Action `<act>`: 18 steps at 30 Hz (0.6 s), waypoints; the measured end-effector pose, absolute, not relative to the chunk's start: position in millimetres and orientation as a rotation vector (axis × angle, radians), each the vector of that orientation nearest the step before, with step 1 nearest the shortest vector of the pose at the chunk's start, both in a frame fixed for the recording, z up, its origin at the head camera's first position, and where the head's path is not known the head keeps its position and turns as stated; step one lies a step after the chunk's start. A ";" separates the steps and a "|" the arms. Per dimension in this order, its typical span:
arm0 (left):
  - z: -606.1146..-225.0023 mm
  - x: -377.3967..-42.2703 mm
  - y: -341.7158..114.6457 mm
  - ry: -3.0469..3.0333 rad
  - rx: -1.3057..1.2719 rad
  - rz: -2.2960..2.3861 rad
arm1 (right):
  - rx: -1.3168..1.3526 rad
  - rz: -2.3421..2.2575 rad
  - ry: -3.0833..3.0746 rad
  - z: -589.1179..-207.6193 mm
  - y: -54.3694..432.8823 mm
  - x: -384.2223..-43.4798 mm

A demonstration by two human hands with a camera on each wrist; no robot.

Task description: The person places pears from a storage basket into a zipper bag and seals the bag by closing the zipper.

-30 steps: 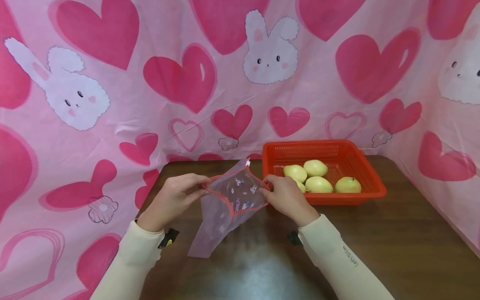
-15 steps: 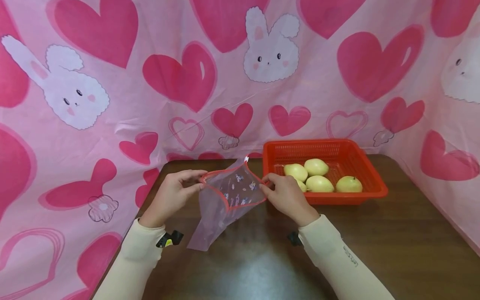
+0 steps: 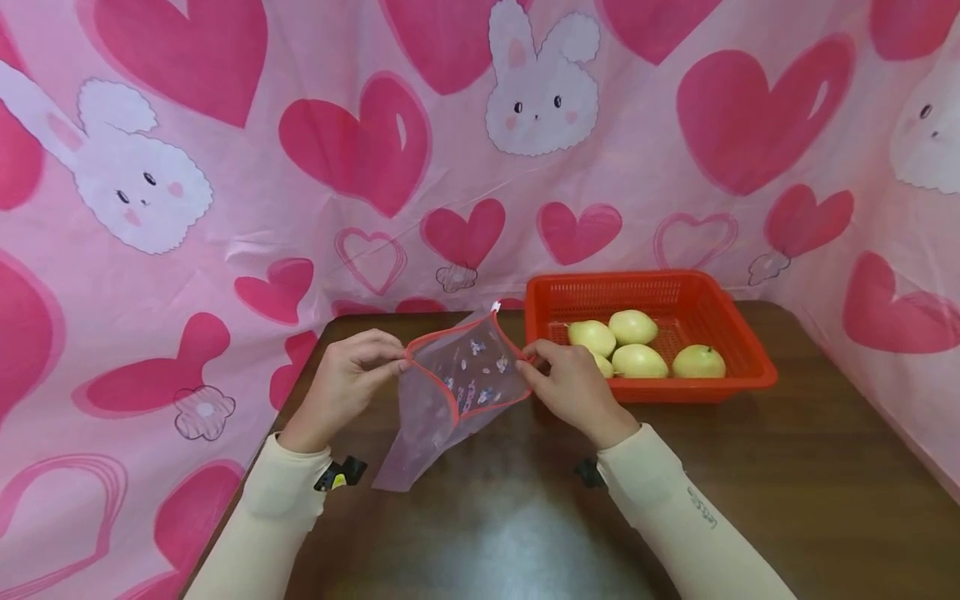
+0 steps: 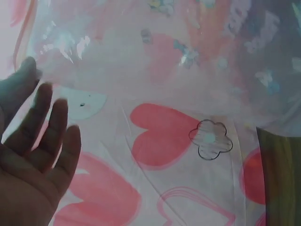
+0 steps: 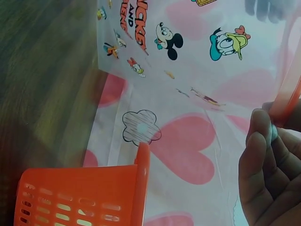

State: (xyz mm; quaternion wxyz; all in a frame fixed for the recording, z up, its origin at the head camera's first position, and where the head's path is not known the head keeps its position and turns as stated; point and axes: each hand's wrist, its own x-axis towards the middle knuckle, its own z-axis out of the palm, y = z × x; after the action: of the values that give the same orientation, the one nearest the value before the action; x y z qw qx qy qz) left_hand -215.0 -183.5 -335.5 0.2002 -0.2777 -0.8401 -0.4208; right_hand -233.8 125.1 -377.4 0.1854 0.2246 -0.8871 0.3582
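Note:
A translucent zip pouch (image 3: 427, 408) with red zipper edging hangs above the table, its mouth spread wide. My left hand (image 3: 341, 387) pinches the left side of the rim between thumb and fingers. On the opposite side, my right hand (image 3: 573, 392) pinches the red edge. A white zipper slider (image 3: 496, 307) sits at the far corner of the mouth. Printed cartoon figures cover the pouch (image 5: 197, 61) in the right wrist view. In the left wrist view, the left hand (image 4: 35, 155) has its thumb and fingertips by the clear film (image 4: 117, 56). No contents show inside.
A red perforated plastic basket (image 3: 750, 367) stands at the back right, close beyond the right hand. Several pale yellow-green pears (image 3: 639, 361) lie in it. Behind the brown wooden table (image 3: 787, 483) hangs a pink cloth (image 3: 450, 175) with hearts and rabbits, which also covers the sides.
The left hand has shifted slightly left, drawing the pouch's mouth a little wider. The pouch's lower end has risen slightly. The right hand keeps its hold, and the head view has tipped a little downward.

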 end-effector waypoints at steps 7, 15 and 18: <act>-334.2 -215.8 -186.1 -2.280 -0.907 -1.078 | 0.628 0.976 -2.534 -375.8 126.5 -233.8; -330.1 -212.1 -186.7 -2.368 -1.004 -0.920 | 0.683 1.007 -2.552 -373.1 123.7 -233.5; -325.9 -209.0 -185.0 -2.406 -1.130 -0.761 | 0.675 1.002 -2.535 -373.1 123.3 -233.4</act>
State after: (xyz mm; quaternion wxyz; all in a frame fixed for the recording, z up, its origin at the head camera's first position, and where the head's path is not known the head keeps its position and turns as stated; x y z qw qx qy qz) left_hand -209.0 -185.0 -325.9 0.1872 -0.4014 -0.8548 -0.2705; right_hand -233.4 123.3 -373.1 0.1658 0.2371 -0.8903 0.3517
